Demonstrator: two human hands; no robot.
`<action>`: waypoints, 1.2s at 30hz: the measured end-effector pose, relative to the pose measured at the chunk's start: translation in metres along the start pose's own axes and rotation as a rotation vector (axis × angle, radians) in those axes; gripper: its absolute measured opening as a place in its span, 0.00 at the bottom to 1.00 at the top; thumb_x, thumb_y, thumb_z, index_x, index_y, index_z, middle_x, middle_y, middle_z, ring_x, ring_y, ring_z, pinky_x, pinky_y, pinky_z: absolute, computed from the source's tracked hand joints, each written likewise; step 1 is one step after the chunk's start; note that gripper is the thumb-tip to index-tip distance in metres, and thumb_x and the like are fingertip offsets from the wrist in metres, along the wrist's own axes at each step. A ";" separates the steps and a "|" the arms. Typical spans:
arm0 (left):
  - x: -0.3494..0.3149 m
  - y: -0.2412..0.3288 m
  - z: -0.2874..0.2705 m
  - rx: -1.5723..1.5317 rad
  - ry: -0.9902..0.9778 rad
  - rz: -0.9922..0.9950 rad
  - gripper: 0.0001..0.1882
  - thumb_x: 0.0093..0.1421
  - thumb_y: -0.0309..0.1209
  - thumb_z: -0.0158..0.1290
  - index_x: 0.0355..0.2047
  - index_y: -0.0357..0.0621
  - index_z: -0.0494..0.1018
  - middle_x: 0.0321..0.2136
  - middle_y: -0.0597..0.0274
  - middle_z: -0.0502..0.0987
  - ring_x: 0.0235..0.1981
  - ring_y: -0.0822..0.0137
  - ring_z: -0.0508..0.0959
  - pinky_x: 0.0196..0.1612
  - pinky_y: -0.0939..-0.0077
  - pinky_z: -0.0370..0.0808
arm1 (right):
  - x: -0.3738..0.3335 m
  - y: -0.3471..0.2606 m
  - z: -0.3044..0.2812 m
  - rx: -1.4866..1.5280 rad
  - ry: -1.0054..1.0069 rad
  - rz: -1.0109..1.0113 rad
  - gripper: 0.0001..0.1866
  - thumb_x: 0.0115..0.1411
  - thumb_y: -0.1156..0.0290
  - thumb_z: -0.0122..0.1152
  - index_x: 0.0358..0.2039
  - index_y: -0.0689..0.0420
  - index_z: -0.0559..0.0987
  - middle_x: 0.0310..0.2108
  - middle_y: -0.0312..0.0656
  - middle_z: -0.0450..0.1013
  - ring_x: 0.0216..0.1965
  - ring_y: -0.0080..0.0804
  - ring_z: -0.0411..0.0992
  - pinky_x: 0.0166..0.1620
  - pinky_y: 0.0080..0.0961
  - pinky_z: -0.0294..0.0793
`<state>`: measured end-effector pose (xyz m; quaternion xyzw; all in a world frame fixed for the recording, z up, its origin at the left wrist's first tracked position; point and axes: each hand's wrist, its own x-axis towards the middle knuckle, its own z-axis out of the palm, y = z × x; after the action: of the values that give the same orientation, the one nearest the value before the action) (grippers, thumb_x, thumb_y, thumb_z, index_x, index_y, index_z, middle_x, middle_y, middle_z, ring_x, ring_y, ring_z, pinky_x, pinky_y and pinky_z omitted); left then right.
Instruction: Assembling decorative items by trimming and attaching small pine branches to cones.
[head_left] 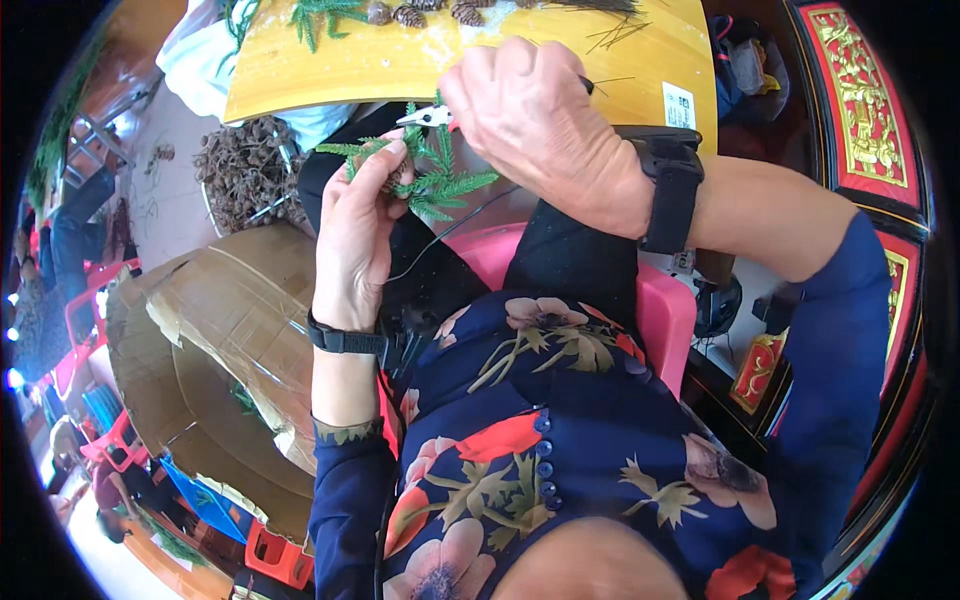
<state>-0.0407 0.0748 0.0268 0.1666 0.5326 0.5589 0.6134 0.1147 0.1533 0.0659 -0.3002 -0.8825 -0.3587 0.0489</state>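
Note:
My left hand [358,215] pinches an artificial pine sprig [455,186] with green needles between thumb and fingers. Something brown, perhaps a pine cone, shows in part at its fingertips. My right hand [535,115] is wrapped round a pair of pliers [427,117]; their metal jaws point left, just above my left thumb and among the needles. Whether the jaws grip anything is too small to tell. A thin dark wire [440,240] trails below the sprig toward my left wrist. Both hands are over my lap, at the near edge of the yellow table [330,75].
Pine cones [408,16], green sprigs [322,12] and a bundle of dark thin wires [600,8] lie on the table's far part. To the left, a heap of brown pine cones [245,165] sits beyond a torn cardboard box [225,300]. I sit on a pink plastic chair [667,320].

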 end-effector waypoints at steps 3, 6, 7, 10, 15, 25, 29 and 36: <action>0.002 -0.002 -0.002 -0.003 -0.021 0.040 0.10 0.58 0.29 0.54 0.40 0.41 0.74 0.24 0.74 0.71 0.23 0.83 0.65 0.26 0.87 0.58 | 0.004 0.008 0.000 0.013 0.064 -0.021 0.08 0.47 0.68 0.56 0.29 0.54 0.71 0.19 0.34 0.64 0.22 0.29 0.67 0.29 0.28 0.66; 0.004 -0.003 -0.004 0.029 -0.031 0.123 0.10 0.59 0.28 0.53 0.41 0.40 0.73 0.26 0.72 0.73 0.26 0.82 0.68 0.29 0.87 0.62 | 0.001 0.020 0.004 0.317 0.091 0.000 0.09 0.48 0.69 0.55 0.31 0.57 0.72 0.20 0.40 0.67 0.24 0.36 0.70 0.30 0.33 0.68; 0.004 -0.003 -0.003 0.057 -0.016 0.193 0.10 0.59 0.27 0.53 0.42 0.40 0.72 0.28 0.71 0.73 0.28 0.81 0.69 0.31 0.86 0.64 | -0.003 0.024 0.005 0.525 -0.011 0.052 0.09 0.49 0.70 0.54 0.31 0.58 0.72 0.22 0.44 0.69 0.26 0.41 0.71 0.31 0.36 0.68; 0.004 -0.004 0.002 0.119 0.009 0.327 0.11 0.60 0.25 0.52 0.43 0.38 0.70 0.33 0.68 0.74 0.32 0.80 0.71 0.37 0.85 0.68 | -0.008 0.029 0.008 0.937 -0.227 0.164 0.10 0.49 0.71 0.53 0.32 0.61 0.72 0.26 0.51 0.72 0.31 0.50 0.72 0.35 0.42 0.68; -0.001 -0.007 0.009 0.140 -0.038 0.405 0.11 0.60 0.23 0.50 0.44 0.37 0.69 0.37 0.66 0.74 0.36 0.78 0.71 0.42 0.84 0.68 | -0.008 0.028 0.015 1.235 -0.580 0.140 0.12 0.50 0.72 0.50 0.35 0.63 0.72 0.32 0.57 0.73 0.38 0.56 0.70 0.40 0.44 0.68; -0.004 -0.012 0.012 0.277 -0.017 0.470 0.11 0.61 0.23 0.50 0.44 0.37 0.69 0.35 0.68 0.73 0.34 0.81 0.69 0.38 0.87 0.68 | -0.009 0.033 0.020 1.365 -0.733 0.035 0.14 0.50 0.68 0.48 0.36 0.62 0.73 0.30 0.55 0.72 0.35 0.52 0.71 0.40 0.41 0.68; -0.004 -0.011 0.014 0.244 -0.014 0.453 0.11 0.61 0.23 0.50 0.44 0.37 0.69 0.35 0.68 0.73 0.34 0.81 0.69 0.38 0.87 0.68 | -0.010 0.032 0.020 1.340 -0.712 0.013 0.14 0.50 0.68 0.48 0.36 0.62 0.73 0.30 0.54 0.73 0.35 0.53 0.71 0.40 0.41 0.68; -0.004 -0.011 0.013 0.253 -0.006 0.442 0.11 0.61 0.23 0.51 0.44 0.37 0.69 0.34 0.68 0.73 0.34 0.80 0.70 0.38 0.86 0.68 | -0.011 0.028 0.022 1.314 -0.669 0.006 0.13 0.53 0.68 0.48 0.36 0.63 0.73 0.29 0.58 0.72 0.34 0.56 0.71 0.40 0.44 0.68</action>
<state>-0.0237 0.0733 0.0250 0.3560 0.5471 0.6077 0.4523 0.1423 0.1781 0.0630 -0.3048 -0.8823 0.3549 -0.0519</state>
